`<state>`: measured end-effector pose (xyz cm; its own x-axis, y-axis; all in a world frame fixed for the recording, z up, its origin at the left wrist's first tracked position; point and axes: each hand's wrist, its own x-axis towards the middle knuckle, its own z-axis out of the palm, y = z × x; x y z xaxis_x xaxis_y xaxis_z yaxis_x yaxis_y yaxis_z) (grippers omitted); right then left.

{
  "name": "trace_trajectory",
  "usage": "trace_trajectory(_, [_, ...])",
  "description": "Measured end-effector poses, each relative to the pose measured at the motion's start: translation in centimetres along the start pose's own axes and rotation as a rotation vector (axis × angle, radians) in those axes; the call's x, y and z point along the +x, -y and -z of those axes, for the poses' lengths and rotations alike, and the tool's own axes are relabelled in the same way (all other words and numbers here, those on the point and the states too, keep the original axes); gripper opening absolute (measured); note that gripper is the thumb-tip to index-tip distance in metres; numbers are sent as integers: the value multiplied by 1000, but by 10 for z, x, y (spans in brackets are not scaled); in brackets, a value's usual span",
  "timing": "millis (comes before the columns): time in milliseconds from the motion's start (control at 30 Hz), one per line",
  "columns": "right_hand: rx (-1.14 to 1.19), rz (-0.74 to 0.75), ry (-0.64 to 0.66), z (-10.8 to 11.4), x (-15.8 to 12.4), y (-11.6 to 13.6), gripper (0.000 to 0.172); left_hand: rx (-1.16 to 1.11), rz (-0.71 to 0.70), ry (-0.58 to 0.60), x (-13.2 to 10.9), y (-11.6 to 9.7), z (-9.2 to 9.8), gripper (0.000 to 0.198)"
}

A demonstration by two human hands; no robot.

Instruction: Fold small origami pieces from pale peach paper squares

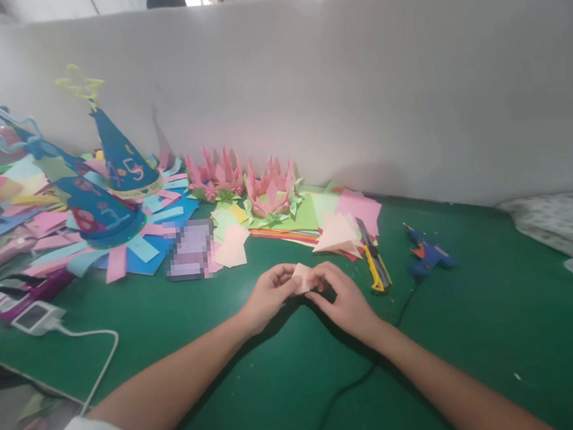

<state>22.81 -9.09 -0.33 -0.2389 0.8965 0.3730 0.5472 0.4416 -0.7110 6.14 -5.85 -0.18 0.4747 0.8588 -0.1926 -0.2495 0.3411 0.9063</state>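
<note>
A small pale pink piece of paper, seemingly folded, is held between my two hands above the green table. My left hand pinches its left side with thumb and fingers. On the other side my right hand grips the right edge, its fingers curled. Behind them lie a peach folded paper and a stack of coloured paper. Two pink paper lotus flowers with green leaves stand farther back, one of them on the stack.
Right of my hands lie a yellow utility knife and a blue glue gun, whose cord crosses the green table. A blurred phone, blue cone hats, a power strip and a charger are leftward. A white partition stands behind.
</note>
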Motion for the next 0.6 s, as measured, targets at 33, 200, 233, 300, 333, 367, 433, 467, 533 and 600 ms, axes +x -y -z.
trace_trajectory(33, [1, -1, 14, 0, 2, 0, 12, -22, 6, -14, 1, 0, 1, 40])
trace_trajectory(200, [14, 7, 76, 3, 12, 2, 13, -13, 22, -37, 4, -6, 3, 38])
trace_trajectory(233, [17, 7, 76, 3, 14, 2, 13, -15, 34, -45, 6, -8, 4, 38])
trace_trajectory(300, [9, 12, 56, 4, 18, 0, 14, -19, 51, -62, 9, -10, 5, 38])
trace_trajectory(333, [-1, 16, 38, 4, 19, -2, 15, -17, 56, -71, 10, -10, 6, 37])
trace_trajectory(367, [-13, 19, 20, 3, 20, -3, 15, -11, 62, -81, 12, -11, 8, 37])
trace_trajectory(433, [-36, 27, -19, 3, 21, -7, 14, -1, 83, -96, 15, -10, 10, 37])
trace_trajectory(467, [-44, 32, -32, 3, 21, -9, 13, 3, 99, -96, 16, -9, 11, 38])
trace_trajectory(533, [-47, 39, -35, 3, 21, -12, 11, 14, 130, -89, 19, -8, 13, 38])
trace_trajectory(600, [-27, 37, -27, 2, 20, -14, 12, 17, 150, -81, 21, -8, 14, 39])
